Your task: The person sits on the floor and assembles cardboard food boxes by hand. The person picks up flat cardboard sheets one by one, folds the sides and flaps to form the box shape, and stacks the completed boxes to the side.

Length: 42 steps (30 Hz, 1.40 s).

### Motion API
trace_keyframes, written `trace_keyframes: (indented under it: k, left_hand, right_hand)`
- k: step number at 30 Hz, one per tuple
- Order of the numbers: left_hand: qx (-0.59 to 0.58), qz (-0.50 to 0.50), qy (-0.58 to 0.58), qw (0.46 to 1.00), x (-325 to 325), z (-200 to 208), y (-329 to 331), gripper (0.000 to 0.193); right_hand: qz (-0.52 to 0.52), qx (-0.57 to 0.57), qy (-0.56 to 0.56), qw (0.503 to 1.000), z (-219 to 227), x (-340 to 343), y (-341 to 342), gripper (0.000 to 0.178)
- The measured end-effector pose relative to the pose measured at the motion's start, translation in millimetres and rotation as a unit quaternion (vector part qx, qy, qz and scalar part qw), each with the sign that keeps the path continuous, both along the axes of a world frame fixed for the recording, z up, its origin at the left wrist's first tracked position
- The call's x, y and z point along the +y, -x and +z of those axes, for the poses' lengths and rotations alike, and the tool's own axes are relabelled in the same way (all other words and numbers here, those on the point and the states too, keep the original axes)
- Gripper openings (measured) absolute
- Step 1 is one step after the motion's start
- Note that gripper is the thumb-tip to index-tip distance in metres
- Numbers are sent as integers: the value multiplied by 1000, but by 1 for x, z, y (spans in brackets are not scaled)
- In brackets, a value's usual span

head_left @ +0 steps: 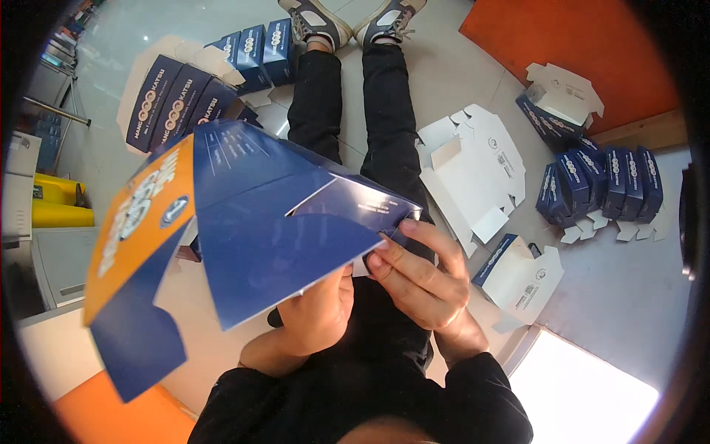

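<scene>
A large, partly folded cardboard box (274,255), blue with an orange panel (137,222), spans the space in front of my lap. My left hand (322,314) grips its near edge, with some fingers hidden behind the card. On the right, my right hand (425,277) pinches the box's corner, where a blue flap with small white print meets the side. The orange panel and a loose blue flap (140,348) stick out to the left.
Folded blue boxes (174,103) stand in rows at the far left, with more (599,181) at the right. A flat white carton blank (477,166) and a partly folded carton (521,277) lie to my right. My outstretched legs (314,103) lie between them.
</scene>
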<state>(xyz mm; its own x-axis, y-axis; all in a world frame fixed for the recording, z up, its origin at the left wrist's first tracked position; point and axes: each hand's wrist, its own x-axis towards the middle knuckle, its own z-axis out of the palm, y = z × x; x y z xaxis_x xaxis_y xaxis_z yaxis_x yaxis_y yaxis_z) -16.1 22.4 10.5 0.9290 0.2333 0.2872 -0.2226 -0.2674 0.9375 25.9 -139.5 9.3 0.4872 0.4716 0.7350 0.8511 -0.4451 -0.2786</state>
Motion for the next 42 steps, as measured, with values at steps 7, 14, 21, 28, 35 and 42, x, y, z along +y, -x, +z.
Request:
trace_keyframes:
  k: [7,14,21,28,35,42]
  left_hand:
    - [-47,-51,144,987,-7,-11,2,28]
    - [-49,-91,225,969,-10,-11,-7,28]
    - [-111,-71,119,984,-15,-25,-12,26]
    - [-103,-103,155,977,-15,-25,-16,27]
    - [-98,-110,157,976,-10,-24,-17,29]
    - [-94,-124,164,974,-12,-27,-20,30]
  right_hand:
    - [-47,24,-83,995,-9,12,9,32]
    - [-63,126,-132,981,4,12,4,28]
    - [-91,-58,-225,968,45,33,-12,31]
    - [-50,-111,-63,991,42,21,-3,23]
    - [-54,-34,-110,992,26,38,-5,29]
    - [-34,50,-189,980,24,46,10,26]
